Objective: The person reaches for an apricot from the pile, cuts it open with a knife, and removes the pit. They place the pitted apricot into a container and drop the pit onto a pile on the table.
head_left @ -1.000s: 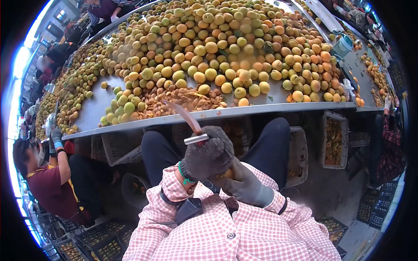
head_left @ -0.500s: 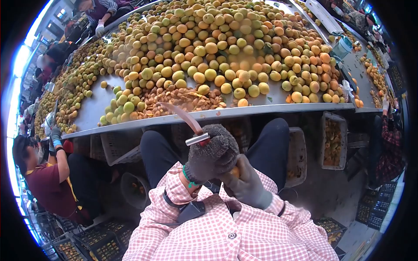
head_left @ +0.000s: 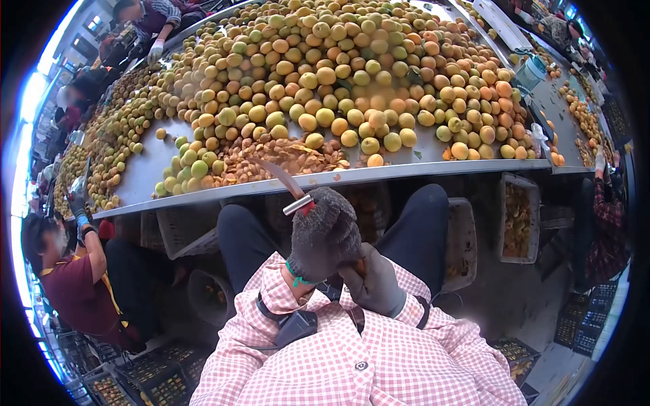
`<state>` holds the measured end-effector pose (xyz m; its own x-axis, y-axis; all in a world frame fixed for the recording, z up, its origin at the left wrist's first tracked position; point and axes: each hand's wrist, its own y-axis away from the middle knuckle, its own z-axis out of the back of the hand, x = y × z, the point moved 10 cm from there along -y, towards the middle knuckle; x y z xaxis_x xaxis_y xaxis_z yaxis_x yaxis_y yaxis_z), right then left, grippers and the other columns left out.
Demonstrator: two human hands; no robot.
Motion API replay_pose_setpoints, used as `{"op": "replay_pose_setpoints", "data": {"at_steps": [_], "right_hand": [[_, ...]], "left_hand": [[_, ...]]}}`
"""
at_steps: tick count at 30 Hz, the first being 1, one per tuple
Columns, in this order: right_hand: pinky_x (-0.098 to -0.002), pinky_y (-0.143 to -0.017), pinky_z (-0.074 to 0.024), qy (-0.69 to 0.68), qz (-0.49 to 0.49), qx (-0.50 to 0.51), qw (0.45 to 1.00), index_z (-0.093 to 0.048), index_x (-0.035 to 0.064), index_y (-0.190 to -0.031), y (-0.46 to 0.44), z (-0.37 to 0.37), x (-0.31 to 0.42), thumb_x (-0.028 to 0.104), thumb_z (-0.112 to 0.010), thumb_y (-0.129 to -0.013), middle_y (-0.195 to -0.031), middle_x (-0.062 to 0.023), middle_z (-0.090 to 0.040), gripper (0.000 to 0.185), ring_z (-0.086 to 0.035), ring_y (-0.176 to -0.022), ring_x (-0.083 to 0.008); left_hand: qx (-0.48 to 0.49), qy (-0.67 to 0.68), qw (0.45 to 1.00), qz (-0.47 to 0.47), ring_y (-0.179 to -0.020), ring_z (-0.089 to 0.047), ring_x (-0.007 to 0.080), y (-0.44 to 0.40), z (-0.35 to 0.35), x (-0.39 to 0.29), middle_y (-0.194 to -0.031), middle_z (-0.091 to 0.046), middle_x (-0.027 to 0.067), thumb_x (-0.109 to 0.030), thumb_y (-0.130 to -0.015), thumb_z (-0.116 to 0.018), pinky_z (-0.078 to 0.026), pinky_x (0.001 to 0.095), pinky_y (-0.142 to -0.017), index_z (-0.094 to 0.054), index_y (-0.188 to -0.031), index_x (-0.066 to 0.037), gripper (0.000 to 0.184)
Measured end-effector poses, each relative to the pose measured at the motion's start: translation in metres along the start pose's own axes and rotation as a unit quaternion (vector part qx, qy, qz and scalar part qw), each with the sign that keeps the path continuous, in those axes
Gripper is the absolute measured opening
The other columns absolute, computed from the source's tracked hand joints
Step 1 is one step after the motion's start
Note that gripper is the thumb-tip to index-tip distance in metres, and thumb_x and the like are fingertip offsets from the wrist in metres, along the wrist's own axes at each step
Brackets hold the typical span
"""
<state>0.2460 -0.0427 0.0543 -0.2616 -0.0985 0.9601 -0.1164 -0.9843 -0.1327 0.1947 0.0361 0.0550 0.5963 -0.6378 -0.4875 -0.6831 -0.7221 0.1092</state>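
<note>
My left hand, in a dark knitted glove, is closed round the red handle of a curved knife. Its blade points up and left past the table edge, with a shiny metal piece at the handle. My right hand, in a grey glove, presses against the left one in front of my chest. A small orange bit of an apricot shows between its fingers; the rest is hidden. Beyond the hands, brown apricot stones lie heaped near the edge of the metal table, beside many whole apricots.
Under the table stand plastic crates, one with fruit pieces inside. A bucket is on the floor at left. A co-worker in a maroon top sits at left, another in a plaid sleeve at right. Dark crates are behind.
Both hands have shifted slightly, the right one turning inward and lower. Less of the apricot shows now. The knife has tilted and moved a little up and left.
</note>
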Motion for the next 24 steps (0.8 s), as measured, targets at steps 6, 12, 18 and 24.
{"op": "replay_pose_setpoints", "data": {"at_steps": [6,12,18,24], "right_hand": [[-0.0397,-0.061,-0.0477,0.139,0.096,0.011,0.985,-0.056,0.0019,-0.097,-0.012,0.002,0.012,0.025,-0.064,-0.083,-0.082,-0.0176,-0.058,0.028,-0.059,-0.070,-0.0388],[-0.0346,-0.053,-0.0452,0.023,0.037,-0.074,0.996,-0.053,0.0021,-0.100,-0.013,0.006,0.003,0.031,-0.063,-0.088,-0.083,-0.0135,-0.061,0.033,-0.059,-0.061,-0.0301],[-0.0235,-0.053,-0.0430,-0.384,-0.201,0.077,0.898,-0.056,0.0072,-0.102,-0.010,-0.015,-0.036,0.044,-0.051,-0.093,-0.085,-0.0031,-0.061,0.038,-0.057,-0.062,-0.0106],[-0.0174,-0.049,-0.0401,-0.448,-0.332,0.043,0.829,-0.056,0.0071,-0.097,-0.022,-0.028,-0.066,0.053,-0.049,-0.090,-0.079,-0.0036,-0.057,0.047,-0.054,-0.060,-0.0095]], "left_hand": [[-0.051,0.110,0.993,0.008,-0.041,-0.035,0.0093,-0.012,-0.001,0.006,-0.056,-0.035,-0.0043,-0.037,-0.094,-0.054,-0.029,0.0239,-0.041,-0.054,-0.086,-0.012,0.027],[-0.155,-0.041,0.986,-0.044,-0.038,-0.029,0.0075,-0.010,0.014,-0.015,-0.054,-0.031,-0.0073,-0.038,-0.096,-0.049,-0.026,0.0237,-0.039,-0.053,-0.082,-0.014,0.028],[-0.039,0.135,0.985,-0.096,-0.039,-0.027,0.0053,-0.009,0.030,-0.053,-0.054,-0.028,-0.0077,-0.036,-0.098,-0.045,-0.025,0.0232,-0.039,-0.057,-0.086,-0.013,0.028],[-0.017,0.109,0.985,-0.133,-0.039,-0.028,0.0044,0.010,0.053,-0.077,-0.053,-0.028,-0.0071,-0.035,-0.100,-0.040,-0.024,0.0225,-0.036,-0.058,-0.088,-0.011,0.032]]}}
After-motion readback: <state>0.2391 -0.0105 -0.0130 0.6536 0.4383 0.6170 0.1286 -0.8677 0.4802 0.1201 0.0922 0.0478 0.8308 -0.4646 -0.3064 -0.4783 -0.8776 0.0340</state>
